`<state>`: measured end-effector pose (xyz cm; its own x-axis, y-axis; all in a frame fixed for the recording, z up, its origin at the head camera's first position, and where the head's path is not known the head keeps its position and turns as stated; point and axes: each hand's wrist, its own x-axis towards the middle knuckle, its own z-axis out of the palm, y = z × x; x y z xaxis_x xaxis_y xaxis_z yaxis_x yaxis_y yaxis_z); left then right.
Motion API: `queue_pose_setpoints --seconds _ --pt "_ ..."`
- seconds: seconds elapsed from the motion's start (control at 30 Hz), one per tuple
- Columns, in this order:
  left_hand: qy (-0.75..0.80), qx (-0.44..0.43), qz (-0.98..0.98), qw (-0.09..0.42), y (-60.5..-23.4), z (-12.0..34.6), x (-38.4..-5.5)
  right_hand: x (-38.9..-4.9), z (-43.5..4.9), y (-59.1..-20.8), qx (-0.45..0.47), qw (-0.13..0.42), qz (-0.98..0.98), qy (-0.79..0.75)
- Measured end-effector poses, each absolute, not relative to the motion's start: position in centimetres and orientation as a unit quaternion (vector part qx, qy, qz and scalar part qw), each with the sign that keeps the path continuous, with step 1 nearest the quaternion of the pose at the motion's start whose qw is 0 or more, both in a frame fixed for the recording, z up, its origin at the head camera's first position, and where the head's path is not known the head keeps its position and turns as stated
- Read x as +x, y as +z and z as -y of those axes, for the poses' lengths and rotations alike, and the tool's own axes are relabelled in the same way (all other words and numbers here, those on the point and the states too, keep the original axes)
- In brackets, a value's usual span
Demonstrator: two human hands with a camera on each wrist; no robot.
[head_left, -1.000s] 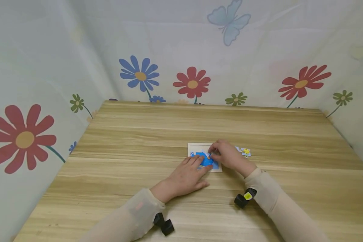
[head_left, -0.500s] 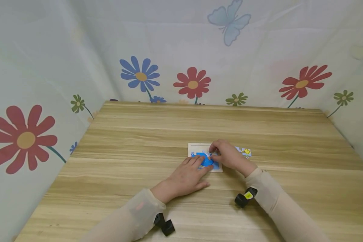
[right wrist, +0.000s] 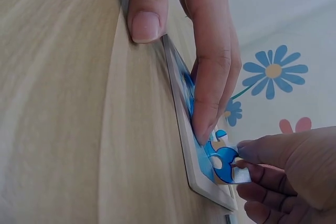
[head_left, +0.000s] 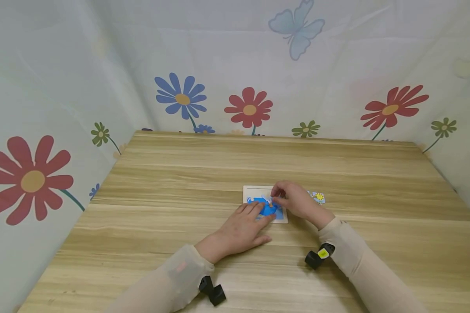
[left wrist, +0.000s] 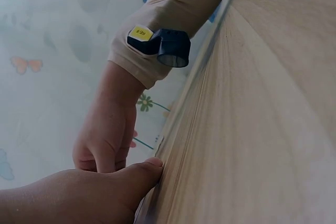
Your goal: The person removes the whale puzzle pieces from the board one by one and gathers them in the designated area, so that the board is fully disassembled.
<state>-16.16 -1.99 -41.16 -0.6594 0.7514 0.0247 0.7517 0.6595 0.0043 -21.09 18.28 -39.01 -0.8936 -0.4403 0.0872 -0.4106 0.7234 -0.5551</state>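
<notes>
- Hand on the right (head_left: 293,200): thumb and fingers pinch one piece (right wrist: 226,166), just left of the palm, over the tray; its long axis is unclear.
- Left hand (head_left: 239,226): fingers extended, resting on the tray from its near left, farther from the piece.
- Tray (head_left: 256,190): one, flat on the bench (head_left: 180,174).
- Loose pieces (head_left: 318,197): right of the tray, partly hidden, count uncertain.
</notes>
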Motion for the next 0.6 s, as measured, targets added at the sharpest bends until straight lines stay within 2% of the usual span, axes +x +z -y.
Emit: queue_pose_setpoints --seconds 0.6 --pt "-0.006 -0.418 0.908 0.021 -41.27 2.13 -16.18 -21.07 -18.41 -38.95 -0.232 0.018 -0.926 -0.297"
